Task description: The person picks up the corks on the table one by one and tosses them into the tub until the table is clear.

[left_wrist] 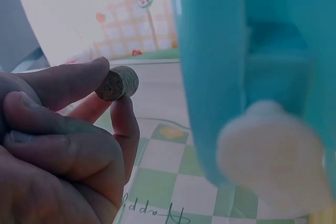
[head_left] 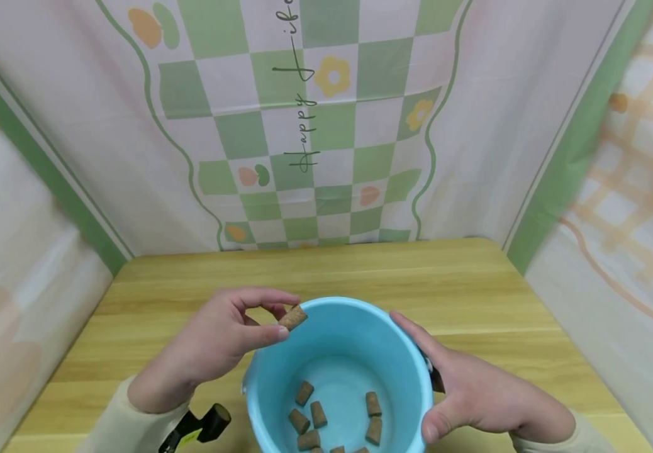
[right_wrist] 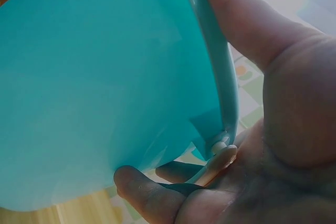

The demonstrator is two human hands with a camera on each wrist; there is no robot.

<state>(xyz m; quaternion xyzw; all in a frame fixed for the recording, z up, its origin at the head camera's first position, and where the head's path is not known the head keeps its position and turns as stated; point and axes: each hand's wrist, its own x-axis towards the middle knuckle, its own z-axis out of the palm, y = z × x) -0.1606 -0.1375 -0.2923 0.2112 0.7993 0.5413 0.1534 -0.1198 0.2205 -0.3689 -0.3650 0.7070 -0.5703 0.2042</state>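
My left hand (head_left: 221, 330) pinches a cork (head_left: 294, 318) between thumb and fingertips, just above the left rim of a light blue bucket (head_left: 332, 303). In the left wrist view the cork (left_wrist: 124, 83) shows its round end, apart from the bucket's outer wall (left_wrist: 202, 77). My right hand (head_left: 476, 390) grips the bucket at its right side. Seen from the right wrist, its fingers (right_wrist: 144, 190) press the outer wall, and the thumb (right_wrist: 236, 9) lies along the rim. Several more corks (head_left: 318, 414) lie scattered on the bucket's floor, some cut off by the frame's lower edge.
The bucket stands on a wooden table (head_left: 326, 270). A white handle mount (left_wrist: 270, 158) sticks out from its side. Behind the table hangs a green-and-white checked cloth (head_left: 326, 126), with printed cloths at both sides. A black wrist device (head_left: 196, 428) sits below the left sleeve.
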